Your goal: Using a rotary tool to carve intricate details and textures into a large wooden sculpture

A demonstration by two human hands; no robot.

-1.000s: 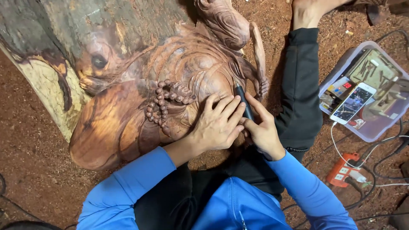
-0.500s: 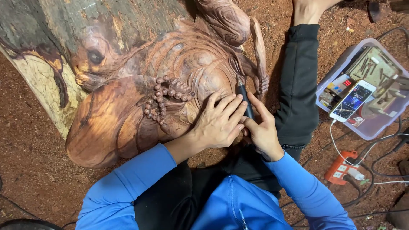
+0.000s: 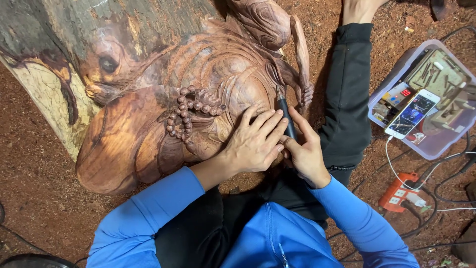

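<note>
Right hand (image 3: pixel 306 155) gripping carving tool (image 3: pixel 286 119), left hand (image 3: pixel 255 141) spread flat on wood sculpture (image 3: pixel 208 89)

Large reddish-brown carved wood figure (image 3: pixel 198 99): sanded smooth, low satin sheen on the rounded belly and carved bead string. Adjoining grey-brown uncarved trunk section (image 3: pixel 59 30): rough, matt, with pale raw wood at the edge. Slim black rotary carving tool (image 3: pixel 286 119): matt plastic-looking body with a bright metal tip. Translucent lilac plastic tray (image 3: pixel 436 149): smooth, semi-glossy. White-edged smartphone (image 3: pixel 412 113): glossy glass face. Orange plastic power strip (image 3: pixel 396 193): smooth. Blue cloth sleeves (image 3: pixel 148 218): matt knit. Reddish sawdust ground (image 3: pixel 29 188): loose, granular.
</note>
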